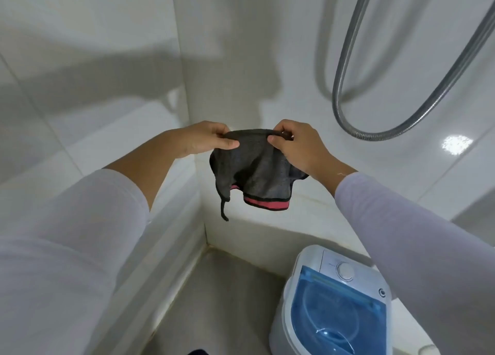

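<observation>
Holding: grey garment (255,171) hung straight down below both hands.
Left hand (206,140): thumb and fingers pinched top hem.
Right hand (301,147): same pinch, equally near.

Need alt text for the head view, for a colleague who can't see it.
Two hands hold up a small dark grey garment with a red band, the left hand and right hand pinching its top edge. Behind is a white tiled wall with a looping metal shower hose; a small white washing machine with a blue lid stands below.
</observation>
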Tool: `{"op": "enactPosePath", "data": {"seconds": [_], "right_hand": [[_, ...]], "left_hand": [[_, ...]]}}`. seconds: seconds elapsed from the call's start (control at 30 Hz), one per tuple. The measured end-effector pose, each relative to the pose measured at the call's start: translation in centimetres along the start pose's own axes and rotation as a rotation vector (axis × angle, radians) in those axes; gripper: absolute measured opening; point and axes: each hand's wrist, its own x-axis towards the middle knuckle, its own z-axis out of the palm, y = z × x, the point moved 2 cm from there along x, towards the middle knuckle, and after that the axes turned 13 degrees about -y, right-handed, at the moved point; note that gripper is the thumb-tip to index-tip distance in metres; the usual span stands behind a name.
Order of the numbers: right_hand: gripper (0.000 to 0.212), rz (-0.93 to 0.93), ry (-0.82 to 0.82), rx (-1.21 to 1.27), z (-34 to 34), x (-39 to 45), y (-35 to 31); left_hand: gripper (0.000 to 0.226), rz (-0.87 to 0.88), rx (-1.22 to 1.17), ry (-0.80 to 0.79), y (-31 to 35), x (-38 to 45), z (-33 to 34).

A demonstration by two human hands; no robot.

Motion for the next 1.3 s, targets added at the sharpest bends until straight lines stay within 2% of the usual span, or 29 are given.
{"op": "enactPosePath", "data": {"seconds": [0.1, 0.27, 0.47, 0.6, 0.73, 0.93, 1.03, 1.1, 1.2, 1.3], "right_hand": [[0.015, -0.011, 0.038, 0.023, -3.1, 0.9, -4.5], [0.010, -0.090, 0.098, 0.057, -8.3, 2.6, -11.6], [0.033, -0.217, 0.206, -0.071, -13.7, 5.7, -18.4], [0.038, -0.164, 0.252, -0.207, -16.1, 8.2, -20.3], [0.040, -0.080, 0.277, -0.243, -17.1, 10.5, -21.0], [0.041, 0.029, 0.293, -0.188, -16.5, 12.5, -20.6], [0.041, 0.043, 0.305, -0.145, -16.0, 12.8, -20.0], [0.041, 0.058, 0.269, -0.083, -14.9, 12.4, -19.4], [0.045, 0.032, 0.187, 0.041, -13.9, 12.5, -18.5], [0.052, 0.023, 0.099, 0.030, -12.1, 10.0, -16.9]], "left_hand": [[0.014, 0.001, 0.010, 0.027, 3.8, -2.5, -4.5], [0.009, 0.077, -0.038, 0.168, 9.7, -6.1, -11.4], [0.007, 0.194, -0.100, 0.405, 15.5, -6.9, -17.9], [0.026, 0.202, -0.079, 0.585, 18.5, -5.1, -20.6], [0.024, 0.145, -0.093, 0.694, 19.9, -2.4, -22.0], [0.025, 0.048, -0.122, 0.741, 19.8, 0.5, -22.1], [0.016, 0.044, -0.139, 0.725, 19.3, 0.7, -21.4], [0.010, 0.063, -0.182, 0.666, 18.9, 0.5, -19.9], [0.005, 0.079, -0.389, 0.590, 17.8, 1.0, -17.6], [0.019, 0.041, -0.475, 0.576, 16.5, 0.5, -14.2]]}}
